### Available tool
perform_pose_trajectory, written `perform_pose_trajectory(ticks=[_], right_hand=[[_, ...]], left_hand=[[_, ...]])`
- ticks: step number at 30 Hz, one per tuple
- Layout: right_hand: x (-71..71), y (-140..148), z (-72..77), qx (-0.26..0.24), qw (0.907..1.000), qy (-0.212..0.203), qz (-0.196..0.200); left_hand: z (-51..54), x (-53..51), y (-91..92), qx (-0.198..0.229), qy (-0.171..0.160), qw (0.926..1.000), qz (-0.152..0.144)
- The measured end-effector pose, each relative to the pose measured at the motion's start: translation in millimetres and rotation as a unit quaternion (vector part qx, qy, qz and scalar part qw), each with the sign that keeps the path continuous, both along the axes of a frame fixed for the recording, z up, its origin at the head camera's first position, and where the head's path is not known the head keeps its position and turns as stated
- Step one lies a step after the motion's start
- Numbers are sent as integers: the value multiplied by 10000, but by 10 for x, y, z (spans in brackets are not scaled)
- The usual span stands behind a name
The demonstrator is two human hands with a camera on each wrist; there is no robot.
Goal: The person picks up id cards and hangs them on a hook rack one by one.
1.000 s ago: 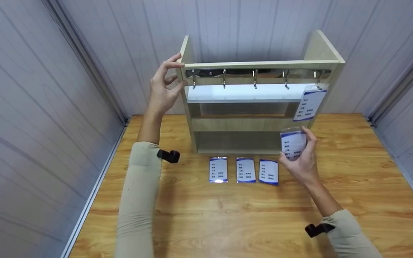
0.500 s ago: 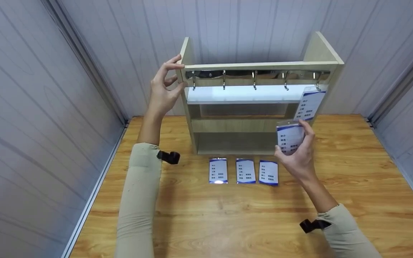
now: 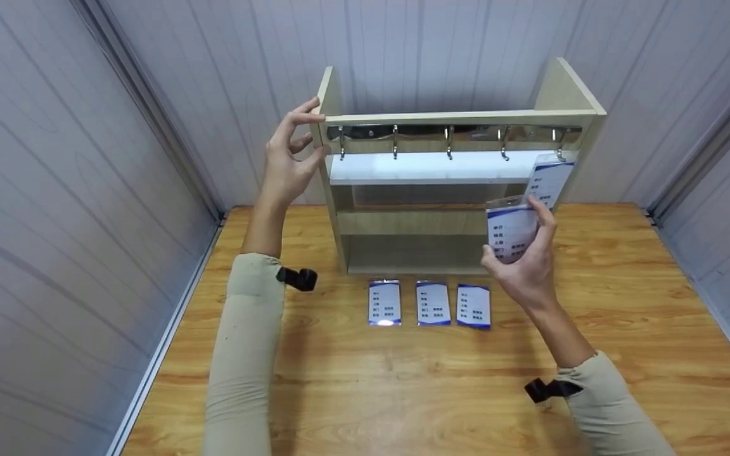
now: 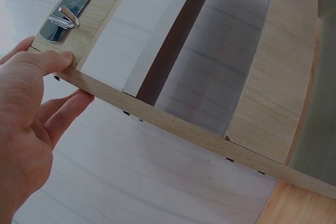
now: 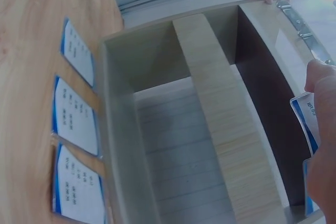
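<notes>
My left hand (image 3: 289,158) grips the upper left side panel of a wooden shelf unit (image 3: 409,221). In the left wrist view its thumb (image 4: 56,61) lies on the front face, fingers on the panel's outer side. My right hand (image 3: 528,272) holds a clear-sleeved ID badge (image 3: 509,229) between thumb and fingers, below the hook rail (image 3: 425,132). Another badge (image 3: 554,176) hangs from the rightmost hook, its lower part hidden by my fingers. Three more badges, left (image 3: 384,304), middle (image 3: 433,304) and right (image 3: 473,305), lie in a row before the unit.
The unit stands on a wood-grain table (image 3: 390,386), with a panelled wall (image 3: 441,50) behind it. Several metal hooks line the rail; the others carry no badge. A white shelf board (image 3: 422,166) lies beneath the rail.
My right hand has risen and shifted slightly left with its badge, now overlapping the hanging badge's lower part. The left hand keeps its hold on the side panel.
</notes>
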State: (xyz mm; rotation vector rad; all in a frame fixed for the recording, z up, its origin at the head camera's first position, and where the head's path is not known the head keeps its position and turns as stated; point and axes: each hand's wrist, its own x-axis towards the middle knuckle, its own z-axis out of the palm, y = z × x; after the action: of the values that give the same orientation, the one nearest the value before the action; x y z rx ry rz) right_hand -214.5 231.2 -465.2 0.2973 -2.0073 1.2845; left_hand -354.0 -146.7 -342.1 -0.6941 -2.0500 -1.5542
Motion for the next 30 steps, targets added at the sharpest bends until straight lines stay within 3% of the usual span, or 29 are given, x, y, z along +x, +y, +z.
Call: perform_pose_trajectory(ticks=[5, 17, 30], right_hand=[[-33, -38, 115, -58, 9998, 203, 33], [-42, -81, 352, 3, 9997, 245, 10], [-188, -102, 482, -122, 9993, 329, -100]], left_hand=[[-2, -2, -7, -44, 94, 9999, 30], [-7, -3, 15, -12, 27, 10000, 28], [7, -21, 27, -1, 77, 10000, -61]])
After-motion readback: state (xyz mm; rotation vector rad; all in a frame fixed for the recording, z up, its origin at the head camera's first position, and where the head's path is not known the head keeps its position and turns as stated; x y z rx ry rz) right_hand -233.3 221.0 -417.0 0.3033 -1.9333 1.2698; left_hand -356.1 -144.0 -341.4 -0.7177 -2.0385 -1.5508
